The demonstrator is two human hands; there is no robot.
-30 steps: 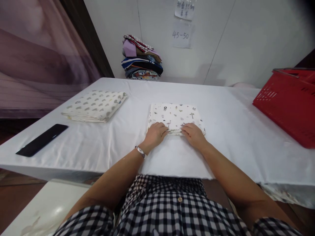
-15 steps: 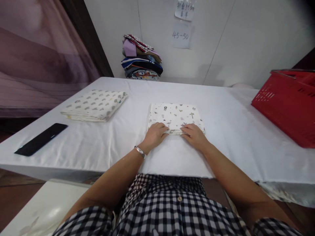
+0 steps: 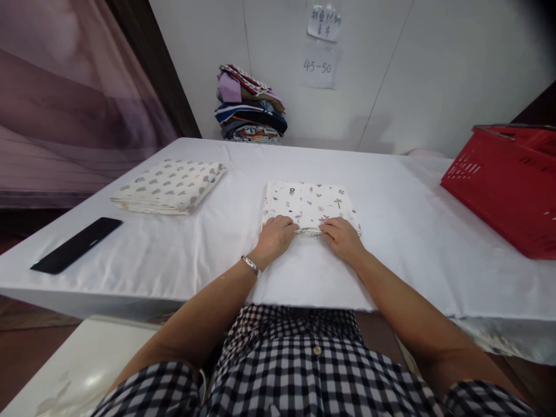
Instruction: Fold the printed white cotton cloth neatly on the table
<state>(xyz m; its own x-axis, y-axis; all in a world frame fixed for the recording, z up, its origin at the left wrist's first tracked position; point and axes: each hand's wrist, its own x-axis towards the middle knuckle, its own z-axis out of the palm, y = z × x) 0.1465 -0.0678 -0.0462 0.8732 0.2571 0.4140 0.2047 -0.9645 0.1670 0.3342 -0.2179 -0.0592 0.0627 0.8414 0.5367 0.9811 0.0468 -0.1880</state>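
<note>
A white folded cloth (image 3: 310,202) with small printed plants and animals lies in front of me on the white-covered table. At its near left corner, my left hand (image 3: 278,233) grips the folded edge, fingers on top and thumb at the front. My right hand (image 3: 343,236) pinches the same near edge towards the right corner. Several layers show along the edge between the two hands. Further left rests a second folded cloth (image 3: 171,186), white with grey cloud-like shapes, touched by neither hand.
A dark phone-like slab (image 3: 77,245) lies at the table's left. On the right stands a red plastic basket (image 3: 504,191). Behind the far edge a stack of folded fabrics (image 3: 251,107) rises against the wall, where handwritten paper signs (image 3: 320,65) hang. The white tablecloth (image 3: 403,231) has slight wrinkles.
Both hands stay at the cloth's near edge, with only a tiny shift of the left fingers and wrist. The whole view has moved slightly.
</note>
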